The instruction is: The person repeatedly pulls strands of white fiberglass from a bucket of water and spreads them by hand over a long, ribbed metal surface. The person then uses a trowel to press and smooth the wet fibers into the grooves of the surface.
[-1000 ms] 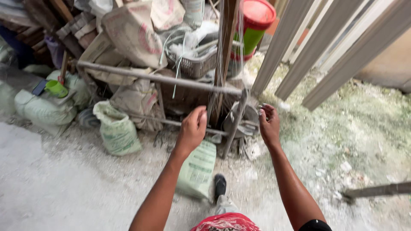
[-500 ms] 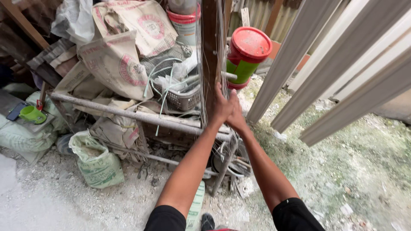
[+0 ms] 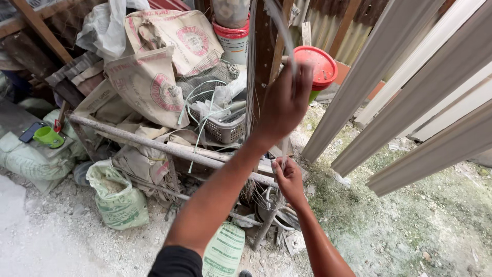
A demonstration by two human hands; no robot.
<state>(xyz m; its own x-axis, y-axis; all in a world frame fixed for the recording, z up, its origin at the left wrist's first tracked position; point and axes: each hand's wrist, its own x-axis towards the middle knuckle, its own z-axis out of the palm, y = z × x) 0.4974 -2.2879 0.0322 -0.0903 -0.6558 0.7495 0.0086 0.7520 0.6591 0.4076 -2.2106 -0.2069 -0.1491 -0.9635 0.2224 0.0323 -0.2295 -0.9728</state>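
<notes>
Change: the left hand [image 3: 286,100] has risen up the wooden post [image 3: 262,61], while the right hand [image 3: 288,177] has dropped low.
Left hand: fingers closed around a thin pale strap [image 3: 283,23].
Right hand: pinching the same strap lower down.
Strap: runs upright beside the post.
Nearby: grey basket [image 3: 220,128], red-lidded tub [image 3: 318,66], rusty pipe [image 3: 154,143].

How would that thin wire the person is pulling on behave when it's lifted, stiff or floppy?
Probably springy, not limp: the thin wire arcs smoothly above the left hand instead of drooping. Likely light, since fingers alone raise it. It may snag, as the right hand grips it just above a tangled coil.
</notes>
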